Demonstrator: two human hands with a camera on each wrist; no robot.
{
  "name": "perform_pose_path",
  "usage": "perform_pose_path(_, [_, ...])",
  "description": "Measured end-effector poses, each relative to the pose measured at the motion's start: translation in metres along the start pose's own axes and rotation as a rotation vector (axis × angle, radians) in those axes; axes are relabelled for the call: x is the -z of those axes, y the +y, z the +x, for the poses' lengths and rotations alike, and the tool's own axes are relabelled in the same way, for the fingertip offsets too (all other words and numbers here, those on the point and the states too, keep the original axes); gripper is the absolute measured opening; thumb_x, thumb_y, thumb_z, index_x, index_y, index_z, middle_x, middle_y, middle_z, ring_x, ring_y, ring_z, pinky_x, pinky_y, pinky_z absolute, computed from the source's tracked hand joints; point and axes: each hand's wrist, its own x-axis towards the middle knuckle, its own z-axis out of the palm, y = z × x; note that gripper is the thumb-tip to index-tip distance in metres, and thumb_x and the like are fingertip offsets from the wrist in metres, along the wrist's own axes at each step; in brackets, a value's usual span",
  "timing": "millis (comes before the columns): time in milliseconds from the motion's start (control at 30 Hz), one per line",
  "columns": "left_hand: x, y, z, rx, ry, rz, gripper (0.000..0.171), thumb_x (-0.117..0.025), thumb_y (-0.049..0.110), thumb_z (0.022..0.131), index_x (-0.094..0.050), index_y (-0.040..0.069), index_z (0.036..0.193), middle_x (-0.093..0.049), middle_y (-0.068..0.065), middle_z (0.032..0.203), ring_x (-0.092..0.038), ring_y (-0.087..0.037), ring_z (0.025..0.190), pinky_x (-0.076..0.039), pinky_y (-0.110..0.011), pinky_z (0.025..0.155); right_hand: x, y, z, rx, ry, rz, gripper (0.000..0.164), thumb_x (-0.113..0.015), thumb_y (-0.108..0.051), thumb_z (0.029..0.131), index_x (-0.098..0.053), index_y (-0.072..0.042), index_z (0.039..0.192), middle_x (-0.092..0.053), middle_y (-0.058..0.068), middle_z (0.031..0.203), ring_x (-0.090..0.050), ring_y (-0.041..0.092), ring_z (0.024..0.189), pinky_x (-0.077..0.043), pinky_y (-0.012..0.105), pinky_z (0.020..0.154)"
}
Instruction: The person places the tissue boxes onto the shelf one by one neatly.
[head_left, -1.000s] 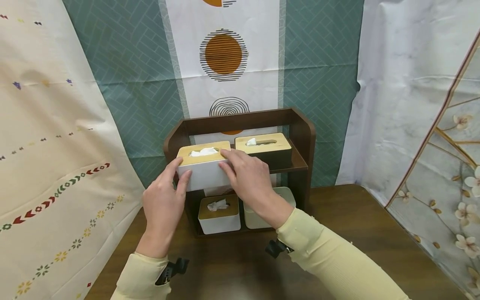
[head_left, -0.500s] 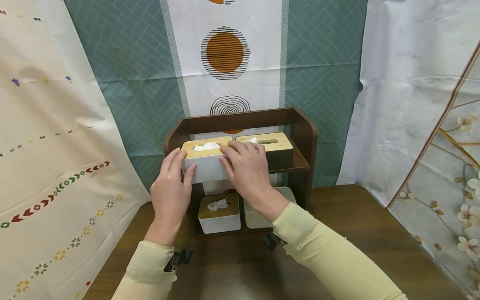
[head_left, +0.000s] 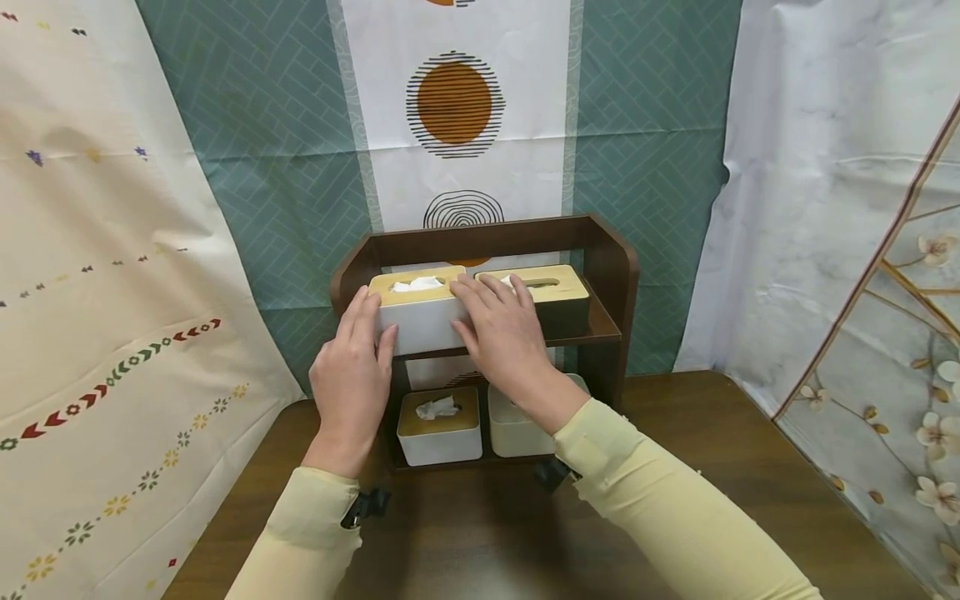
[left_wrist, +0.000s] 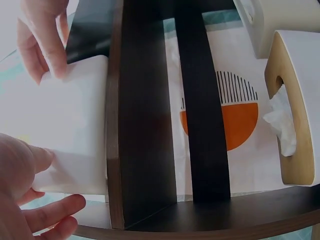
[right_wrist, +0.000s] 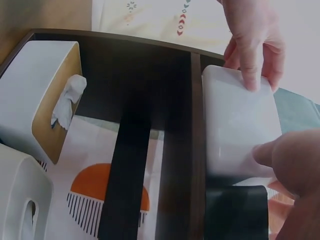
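Note:
A white tissue box (head_left: 423,323) with a pale wooden lid and a tissue poking out is on the left of the upper shelf (head_left: 600,323). My left hand (head_left: 351,375) holds its left end, thumb on the front wall and fingers along the side. At the other end, my right hand (head_left: 504,337) grips it with the thumb on the front and fingers over the lid's right edge. Both wrist views show the box (left_wrist: 75,125) against the shelf board. A dark tissue box (head_left: 564,315) with a wooden lid stands just right of it, partly behind my right hand.
Below, a smaller white tissue box (head_left: 441,446) with a brown lid and a cream tissue box (head_left: 517,433) stand on the lower shelf. The brown rack (head_left: 480,235) stands on a wooden table (head_left: 690,467). Patterned cloths (head_left: 285,208) hang behind and at the sides.
The white tissue box, held by both hands, has moved back and slightly right onto the upper shelf, closer to the dark box. My left hand has followed it to the right.

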Motion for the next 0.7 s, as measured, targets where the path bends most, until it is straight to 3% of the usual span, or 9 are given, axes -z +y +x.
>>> perform_pose_path(233, [-0.0040,-0.0028,0.0016,-0.003,-0.021,0.028,0.060,-0.081,0.021,0.104,-0.059,0.005,0.158,-0.056,-0.013,0.164,-0.071,-0.048,0.083,-0.056,-0.055,0.064,0.0022,0.0027,0.0032,-0.011,-0.103,0.006,0.062,-0.075,-0.030,0.108,-0.052,-0.017,0.165,-0.049,0.003,0.171,-0.040,0.029,0.160,-0.018,0.060,0.133])
perform_pose_path(700, [-0.0063,-0.0048,0.0047,-0.007,-0.036,0.035,0.063,-0.081,0.020,0.104,-0.056,0.005,0.161,-0.055,-0.015,0.165,-0.066,-0.047,0.067,-0.058,-0.057,0.060,0.0036,0.0006,0.0043,-0.008,-0.119,0.005,0.064,-0.075,-0.029,0.108,-0.051,-0.015,0.166,-0.048,0.005,0.171,-0.039,0.029,0.161,-0.016,0.061,0.133])
